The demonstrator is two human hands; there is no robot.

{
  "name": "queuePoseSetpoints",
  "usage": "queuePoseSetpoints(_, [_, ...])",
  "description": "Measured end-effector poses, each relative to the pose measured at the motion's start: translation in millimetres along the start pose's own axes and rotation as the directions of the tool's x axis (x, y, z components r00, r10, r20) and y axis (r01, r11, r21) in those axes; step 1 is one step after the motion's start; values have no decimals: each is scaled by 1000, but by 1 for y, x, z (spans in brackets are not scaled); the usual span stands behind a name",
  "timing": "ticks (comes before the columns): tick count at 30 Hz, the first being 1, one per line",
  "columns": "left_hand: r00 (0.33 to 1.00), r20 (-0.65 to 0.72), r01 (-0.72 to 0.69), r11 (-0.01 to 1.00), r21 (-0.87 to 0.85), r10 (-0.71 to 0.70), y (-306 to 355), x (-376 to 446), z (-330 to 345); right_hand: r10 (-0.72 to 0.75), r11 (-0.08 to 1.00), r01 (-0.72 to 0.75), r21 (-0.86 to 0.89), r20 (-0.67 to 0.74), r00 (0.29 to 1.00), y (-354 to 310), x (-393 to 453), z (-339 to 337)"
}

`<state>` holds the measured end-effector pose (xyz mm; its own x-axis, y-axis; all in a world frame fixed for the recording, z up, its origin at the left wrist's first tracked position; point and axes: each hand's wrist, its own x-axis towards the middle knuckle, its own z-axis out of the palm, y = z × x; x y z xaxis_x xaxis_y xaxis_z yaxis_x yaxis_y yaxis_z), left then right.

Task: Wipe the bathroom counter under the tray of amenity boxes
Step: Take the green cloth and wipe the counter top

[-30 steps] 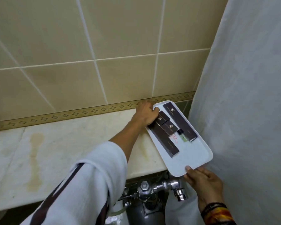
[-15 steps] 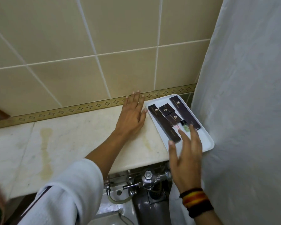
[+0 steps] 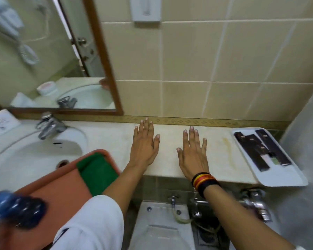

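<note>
A white tray (image 3: 282, 175) rests at the right end of the pale marble counter (image 3: 172, 132), its front corner overhanging the edge. Several dark amenity boxes (image 3: 249, 150) lie in it with a small green item. My left hand (image 3: 144, 143) lies flat on the counter, palm down, fingers spread, empty. Beside it my right hand (image 3: 192, 152) is also flat and empty, about a hand's width left of the tray. A green cloth (image 3: 96, 170) sits folded in an orange tray (image 3: 61, 184) at lower left.
A white sink (image 3: 25, 156) with a chrome tap (image 3: 49, 124) fills the left. A framed mirror (image 3: 105, 56) hangs above it. A yellowish stain (image 3: 229, 148) marks the counter beside the white tray. Toilet cistern and flush valve (image 3: 255, 204) sit below the edge. A curtain (image 3: 305, 132) hangs right.
Both hands have left the white tray and moved left to lie flat on the counter. The view has pulled back and swung left, bringing the sink, mirror and orange tray into sight.
</note>
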<state>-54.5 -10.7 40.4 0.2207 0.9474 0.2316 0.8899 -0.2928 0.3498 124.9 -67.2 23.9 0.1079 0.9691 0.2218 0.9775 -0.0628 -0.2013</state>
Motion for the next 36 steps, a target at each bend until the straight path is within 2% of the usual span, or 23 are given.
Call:
queuePoseSetpoints(5, [980, -47, 190, 981, -33, -192, -119, -64, -58, -203, 966, 189, 178, 67, 977, -151, -22, 20])
queuePoseSetpoints(7, [963, -34, 266, 964, -3, -266, -160, -87, -69, -223, 956, 190, 221, 134, 965, -199, -34, 31])
queuePoseSetpoints(9, [948, -2, 319, 947, 39, -319, -195, -105, -72, -233, 962, 197, 188, 197, 952, -236, -48, 46])
queuePoseSetpoints(14, [912, 87, 390, 913, 121, -401, -220, -113, -55, -133, 987, 154, -48, 300, 945, -278, -56, 71])
queuePoseSetpoints(18, [906, 56, 408, 901, 146, -419, -218, -103, -48, -55, 997, 68, -27, 349, 936, -293, -50, 79])
queuePoseSetpoints(20, [893, 72, 441, 896, 53, -444, -222, -95, -53, -11, 999, -5, 43, 363, 932, -295, -48, 81])
queuePoseSetpoints(23, [875, 83, 484, 864, -140, -477, -221, -90, -67, -11, 969, -79, 236, 356, 935, -294, -47, 73])
queuePoseSetpoints(25, [891, 52, 448, 853, -269, -452, -203, -86, -87, -11, 922, -114, 370, 319, 948, -281, -49, 56])
queuePoseSetpoints(28, [928, 19, 347, 845, -406, -372, -159, -68, -115, 72, 850, -171, 499, 211, 975, -238, -55, 15])
queuePoseSetpoints(32, [981, 58, 189, 848, -495, -185, -81, -25, -103, 213, 799, -235, 553, 105, 971, -153, -58, -34])
queuePoseSetpoints(36, [994, 107, 82, 887, -454, -37, 14, 12, -41, 364, 803, -356, 477, 81, 928, -54, -48, -48])
